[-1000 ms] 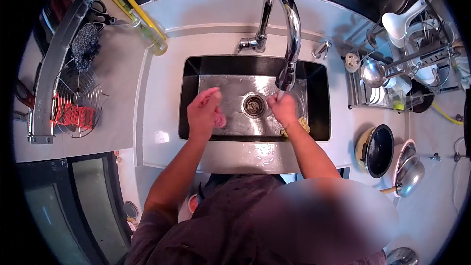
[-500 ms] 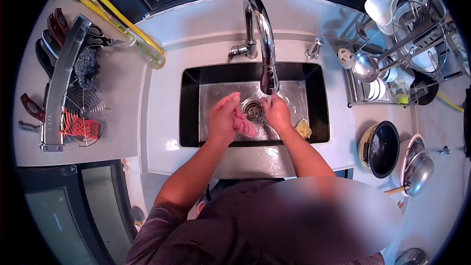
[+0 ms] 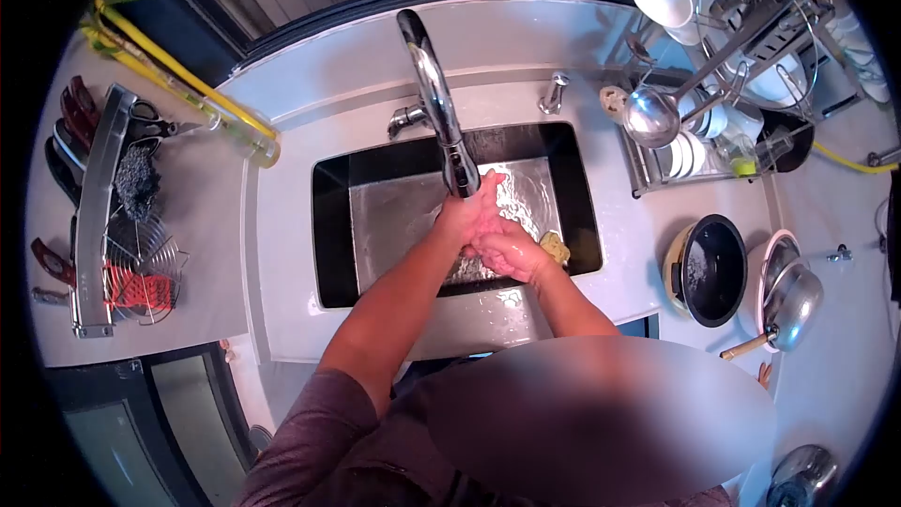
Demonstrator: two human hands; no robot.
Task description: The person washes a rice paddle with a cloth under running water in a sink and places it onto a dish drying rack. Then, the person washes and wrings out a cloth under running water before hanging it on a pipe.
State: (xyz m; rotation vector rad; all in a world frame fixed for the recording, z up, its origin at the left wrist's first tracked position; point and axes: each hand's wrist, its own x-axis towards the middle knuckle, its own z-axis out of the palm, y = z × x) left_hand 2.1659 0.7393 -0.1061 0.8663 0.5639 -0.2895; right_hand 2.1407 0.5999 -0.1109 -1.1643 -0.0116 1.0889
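Both hands are together inside the steel sink (image 3: 385, 235), just below the head of the curved faucet (image 3: 435, 84). My left hand (image 3: 464, 218) is partly hidden by the faucet head and has its fingers against a wet pink cloth (image 3: 497, 261). My right hand (image 3: 514, 249) is closed on the same cloth, touching my left hand. A crumpled yellow cloth (image 3: 555, 247) lies at the right side of the sink, close to my right wrist. The drain is hidden behind the hands.
On the left are a knife rack (image 3: 99, 216), a dark scrubber (image 3: 138, 181) and a wire rack with a red piece. On the right stand a dish rack (image 3: 690, 183), a black pot (image 3: 715, 270) and a pan with a wooden handle (image 3: 794, 305).
My left hand has moved right with the pink cloth, and my right hand has come onto it under the faucet. The whole view has also shifted and tilted.
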